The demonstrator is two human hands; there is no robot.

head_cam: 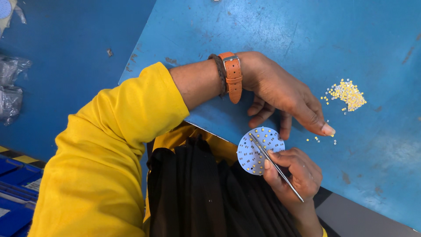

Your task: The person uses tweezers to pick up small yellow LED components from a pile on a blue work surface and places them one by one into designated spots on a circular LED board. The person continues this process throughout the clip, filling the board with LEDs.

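Observation:
My left hand [287, 98] reaches across the blue table, fingers apart, and its forefinger tip rests next to a few loose tiny yellow chips [325, 140]; its bent lower fingers touch the top edge of a round white circuit board [258, 149] dotted with small yellow chips. An orange watch strap and a braided band sit on that wrist. My right hand [294, 173] grips thin metal tweezers [274, 162], whose tips lie on the board's upper left. The board hangs at the table's near edge, above my lap.
A pile of tiny yellow and white chips [346, 94] lies on the blue table [285, 35] to the right. Clear plastic bags [11, 87] sit on the blue floor at left. Blue bins [15, 193] stand at lower left.

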